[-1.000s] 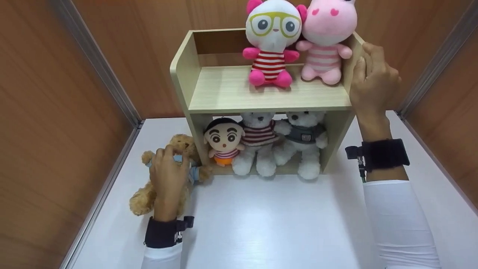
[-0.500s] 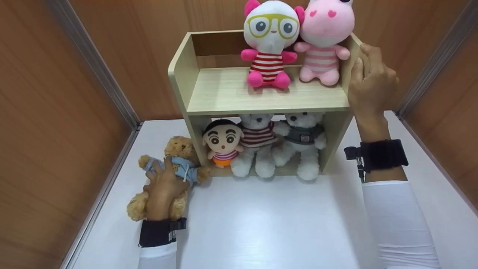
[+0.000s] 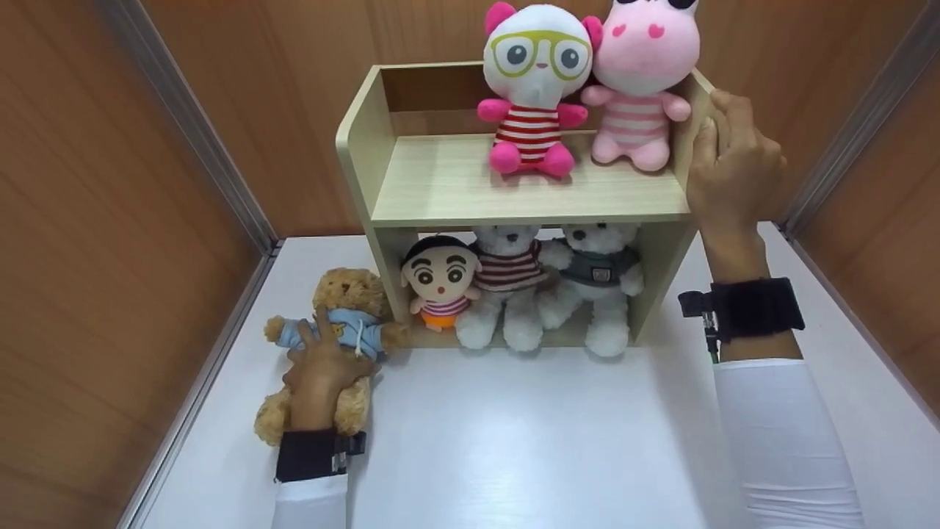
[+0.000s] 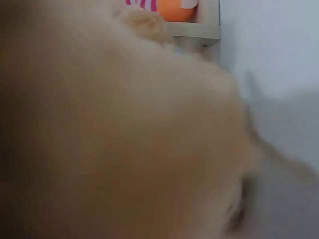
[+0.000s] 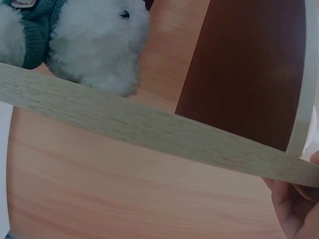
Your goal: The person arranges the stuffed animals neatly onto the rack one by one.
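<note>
My left hand [image 3: 323, 375] grips the belly of a brown teddy bear [image 3: 345, 290] in a blue hoodie. The bear leans back beside the left foot of a small wooden shelf [image 3: 529, 209]; one paw reaches the shelf's side. Blurred, the left hand [image 4: 129, 134] fills most of the left wrist view. My right hand [image 3: 734, 165] holds the edge of the shelf's right side panel [image 3: 694, 132]. In the right wrist view its fingers [image 5: 289, 206] curl against that panel. On the lower level sit a black-haired boy doll [image 3: 440, 275] and two white plush bears [image 3: 508, 268].
On the top level sit a panda plush [image 3: 536, 59] with yellow glasses and a pink plush [image 3: 646, 55] in a striped shirt. The shelf stands on a white tabletop [image 3: 514, 426], with wood-grain walls [image 3: 132, 220] on the sides and back.
My left hand has come down from over the bear's chest onto its belly and taken hold. The bear has shifted slightly left and toward me. The right hand stays on the shelf panel.
</note>
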`<action>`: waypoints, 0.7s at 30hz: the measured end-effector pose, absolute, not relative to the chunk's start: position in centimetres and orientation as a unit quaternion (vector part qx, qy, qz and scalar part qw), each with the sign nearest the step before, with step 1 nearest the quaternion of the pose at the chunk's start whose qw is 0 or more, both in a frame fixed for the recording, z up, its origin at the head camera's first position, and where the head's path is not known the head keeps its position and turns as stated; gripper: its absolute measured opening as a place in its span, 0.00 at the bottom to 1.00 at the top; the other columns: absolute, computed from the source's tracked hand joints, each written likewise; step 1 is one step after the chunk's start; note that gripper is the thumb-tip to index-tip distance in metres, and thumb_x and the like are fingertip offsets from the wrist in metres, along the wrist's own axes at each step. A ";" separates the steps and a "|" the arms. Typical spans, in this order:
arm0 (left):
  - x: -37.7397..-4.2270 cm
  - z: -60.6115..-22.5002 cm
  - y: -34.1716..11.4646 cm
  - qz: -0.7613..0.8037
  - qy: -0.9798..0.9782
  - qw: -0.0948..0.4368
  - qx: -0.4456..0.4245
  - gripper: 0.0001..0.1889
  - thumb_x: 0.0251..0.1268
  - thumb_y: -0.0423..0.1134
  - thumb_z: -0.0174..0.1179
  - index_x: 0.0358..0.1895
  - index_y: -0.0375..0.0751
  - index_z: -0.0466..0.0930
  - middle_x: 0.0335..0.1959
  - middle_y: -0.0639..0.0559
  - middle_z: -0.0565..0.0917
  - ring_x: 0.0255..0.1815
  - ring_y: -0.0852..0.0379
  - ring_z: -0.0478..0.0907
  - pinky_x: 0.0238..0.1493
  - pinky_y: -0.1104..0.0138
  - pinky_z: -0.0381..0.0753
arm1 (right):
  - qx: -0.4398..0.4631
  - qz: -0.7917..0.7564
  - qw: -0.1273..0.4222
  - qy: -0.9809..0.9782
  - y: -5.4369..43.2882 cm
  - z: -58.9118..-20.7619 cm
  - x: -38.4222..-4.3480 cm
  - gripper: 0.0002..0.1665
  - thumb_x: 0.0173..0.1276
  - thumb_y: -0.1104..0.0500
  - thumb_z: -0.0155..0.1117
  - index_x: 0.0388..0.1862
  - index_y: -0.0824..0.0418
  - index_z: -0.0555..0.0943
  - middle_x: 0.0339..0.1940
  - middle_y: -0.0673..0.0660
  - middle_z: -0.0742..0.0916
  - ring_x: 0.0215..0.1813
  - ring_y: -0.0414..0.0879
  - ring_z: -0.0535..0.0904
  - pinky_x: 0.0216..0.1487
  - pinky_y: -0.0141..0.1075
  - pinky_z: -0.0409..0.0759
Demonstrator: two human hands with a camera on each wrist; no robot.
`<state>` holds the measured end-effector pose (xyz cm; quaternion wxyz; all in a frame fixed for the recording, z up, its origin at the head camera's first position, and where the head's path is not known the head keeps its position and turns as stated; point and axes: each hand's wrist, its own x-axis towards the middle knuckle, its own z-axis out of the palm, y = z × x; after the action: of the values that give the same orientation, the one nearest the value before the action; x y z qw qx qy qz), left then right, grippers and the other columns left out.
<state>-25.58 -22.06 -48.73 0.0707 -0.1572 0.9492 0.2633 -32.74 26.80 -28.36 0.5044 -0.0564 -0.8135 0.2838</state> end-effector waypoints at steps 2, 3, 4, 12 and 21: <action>-25.8 -48.9 -22.3 0.266 0.949 0.062 -0.158 0.75 0.48 0.58 0.77 0.82 0.51 0.19 0.82 0.27 0.31 0.75 0.12 0.44 0.58 0.21 0.64 | -0.059 0.284 0.502 -0.815 26.9 -28.3 -32.6 0.20 0.75 0.51 0.55 0.60 0.50 0.83 0.54 0.47 0.90 0.31 0.58 0.75 0.34 0.42 0.63; -25.8 -49.1 -22.4 0.266 0.949 0.057 -0.159 0.76 0.47 0.59 0.77 0.82 0.51 0.18 0.82 0.27 0.32 0.75 0.11 0.46 0.57 0.22 0.66 | -0.060 0.285 0.500 -0.815 26.9 -28.3 -32.6 0.20 0.75 0.51 0.55 0.60 0.50 0.83 0.53 0.48 0.91 0.30 0.58 0.74 0.34 0.41 0.63; -25.9 -49.2 -22.5 0.266 0.949 0.052 -0.160 0.76 0.46 0.60 0.77 0.82 0.51 0.18 0.82 0.27 0.33 0.74 0.11 0.48 0.57 0.22 0.67 | -0.062 0.285 0.498 -0.816 26.9 -28.3 -32.5 0.20 0.75 0.51 0.55 0.61 0.50 0.83 0.52 0.50 0.91 0.30 0.57 0.73 0.33 0.41 0.62; -26.5 -50.1 -22.7 0.274 0.943 0.007 -0.186 0.75 0.46 0.60 0.76 0.82 0.52 0.19 0.81 0.26 0.44 0.70 0.14 0.58 0.56 0.27 0.71 | -0.062 0.293 0.500 -0.813 27.0 -28.3 -32.6 0.19 0.75 0.49 0.56 0.60 0.49 0.83 0.51 0.55 0.91 0.36 0.65 0.81 0.39 0.53 0.71; -26.5 -50.5 -22.7 0.267 0.943 -0.010 -0.198 0.74 0.47 0.61 0.76 0.83 0.50 0.22 0.78 0.27 0.50 0.68 0.15 0.61 0.55 0.29 0.73 | -0.064 0.282 0.499 -0.817 26.8 -28.4 -32.7 0.20 0.75 0.50 0.55 0.61 0.49 0.83 0.50 0.54 0.92 0.30 0.57 0.73 0.34 0.43 0.63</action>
<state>-26.47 -22.68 -50.52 -0.0101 -0.1980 0.9430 0.2672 -32.66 26.84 -28.38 0.4988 -0.0641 -0.8170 0.2823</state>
